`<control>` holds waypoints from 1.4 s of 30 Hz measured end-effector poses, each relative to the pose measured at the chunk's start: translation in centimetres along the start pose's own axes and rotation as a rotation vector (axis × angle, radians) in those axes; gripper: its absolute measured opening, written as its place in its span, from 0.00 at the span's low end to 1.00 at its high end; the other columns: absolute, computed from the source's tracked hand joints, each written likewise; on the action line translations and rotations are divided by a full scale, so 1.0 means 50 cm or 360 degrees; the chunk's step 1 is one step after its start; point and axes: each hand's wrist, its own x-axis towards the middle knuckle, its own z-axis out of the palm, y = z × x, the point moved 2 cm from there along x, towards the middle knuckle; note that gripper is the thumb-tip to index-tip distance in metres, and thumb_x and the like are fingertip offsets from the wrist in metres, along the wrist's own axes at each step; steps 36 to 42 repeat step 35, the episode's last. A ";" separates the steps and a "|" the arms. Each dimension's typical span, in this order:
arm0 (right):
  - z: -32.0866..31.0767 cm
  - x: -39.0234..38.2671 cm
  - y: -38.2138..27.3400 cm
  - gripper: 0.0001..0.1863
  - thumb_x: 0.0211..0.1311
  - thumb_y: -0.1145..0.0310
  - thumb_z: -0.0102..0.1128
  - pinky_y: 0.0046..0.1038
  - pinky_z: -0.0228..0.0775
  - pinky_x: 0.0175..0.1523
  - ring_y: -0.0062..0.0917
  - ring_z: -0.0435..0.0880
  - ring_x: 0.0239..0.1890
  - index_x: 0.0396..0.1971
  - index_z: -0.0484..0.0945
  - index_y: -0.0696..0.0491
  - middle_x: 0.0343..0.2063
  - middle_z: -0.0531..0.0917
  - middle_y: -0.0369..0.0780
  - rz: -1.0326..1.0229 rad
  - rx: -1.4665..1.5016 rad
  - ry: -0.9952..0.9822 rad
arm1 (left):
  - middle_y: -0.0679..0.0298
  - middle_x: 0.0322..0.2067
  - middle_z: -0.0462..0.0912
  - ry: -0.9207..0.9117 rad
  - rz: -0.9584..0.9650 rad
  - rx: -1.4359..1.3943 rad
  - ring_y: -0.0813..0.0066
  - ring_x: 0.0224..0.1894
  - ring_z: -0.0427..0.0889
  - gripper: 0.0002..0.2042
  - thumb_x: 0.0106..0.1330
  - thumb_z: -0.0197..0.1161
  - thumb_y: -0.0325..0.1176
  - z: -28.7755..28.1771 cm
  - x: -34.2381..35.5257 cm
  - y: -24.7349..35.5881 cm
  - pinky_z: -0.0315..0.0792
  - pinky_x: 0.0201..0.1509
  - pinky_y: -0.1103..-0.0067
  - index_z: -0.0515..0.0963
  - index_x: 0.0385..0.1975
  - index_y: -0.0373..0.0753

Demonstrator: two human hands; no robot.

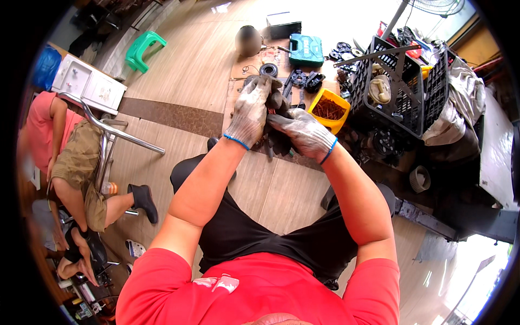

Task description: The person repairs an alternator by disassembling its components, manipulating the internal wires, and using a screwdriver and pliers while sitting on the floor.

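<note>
Both my hands wear greyish-white knit work gloves with blue cuffs, soiled at the fingers. My left hand (252,108) is closed round a dark, greasy metal-looking part (277,100), whose kind I cannot make out. From the other side my right hand (306,131) grips the lower part of the same piece. My fingers hide much of it. Just beyond lie a black ring-shaped part (268,70) and black machine parts (299,79) on a cardboard sheet (238,69). Right of my hands sits a yellow container (342,128) with many reddish-brown, thin pieces inside.
A teal tool case (306,50) stands at the far side. Black crates (398,116) holding parts crowd the right, with a white ribbed cup (419,179) below. At left are a green stool (142,51), a metal-tube chair (108,127) and a seated person (76,146).
</note>
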 end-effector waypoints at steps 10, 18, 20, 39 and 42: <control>-0.007 0.006 -0.003 0.15 0.70 0.63 0.60 0.23 0.71 0.42 0.16 0.76 0.34 0.46 0.80 0.60 0.33 0.83 0.33 -0.0072 -0.0590 0.0131 | 0.69 0.21 0.70 0.0216 -0.0010 -0.0045 0.73 0.24 0.74 0.17 0.78 0.52 0.50 -0.012 0.022 -0.023 0.72 0.31 0.75 0.73 0.39 0.40; -0.046 -0.003 -0.023 0.17 0.73 0.59 0.57 0.32 0.74 0.37 0.30 0.84 0.30 0.47 0.81 0.57 0.33 0.86 0.46 -0.0628 -0.1638 0.0236 | 0.65 0.30 0.83 0.0460 0.0118 0.0139 0.75 0.31 0.82 0.18 0.79 0.48 0.50 -0.022 0.031 -0.018 0.75 0.35 0.79 0.75 0.43 0.42; -0.024 0.020 0.014 0.20 0.69 0.55 0.61 0.38 0.74 0.38 0.44 0.85 0.32 0.41 0.81 0.60 0.29 0.83 0.54 -0.0537 -0.1333 0.0465 | 0.63 0.29 0.82 0.0428 0.0328 0.0294 0.70 0.33 0.84 0.17 0.78 0.50 0.49 -0.031 0.041 -0.036 0.79 0.38 0.74 0.75 0.43 0.39; -0.047 0.025 0.028 0.12 0.70 0.61 0.60 0.24 0.72 0.36 0.21 0.78 0.29 0.43 0.85 0.53 0.30 0.84 0.37 -0.0272 -0.0810 0.0212 | 0.63 0.30 0.80 -0.0324 -0.0050 -0.0473 0.63 0.36 0.82 0.14 0.78 0.51 0.44 -0.019 0.024 0.002 0.78 0.47 0.66 0.75 0.46 0.39; -0.047 0.025 0.028 0.12 0.70 0.61 0.60 0.24 0.72 0.36 0.21 0.78 0.29 0.43 0.85 0.53 0.30 0.84 0.37 -0.0272 -0.0810 0.0212 | 0.63 0.30 0.80 -0.0324 -0.0050 -0.0473 0.63 0.36 0.82 0.14 0.78 0.51 0.44 -0.019 0.024 0.002 0.78 0.47 0.66 0.75 0.46 0.39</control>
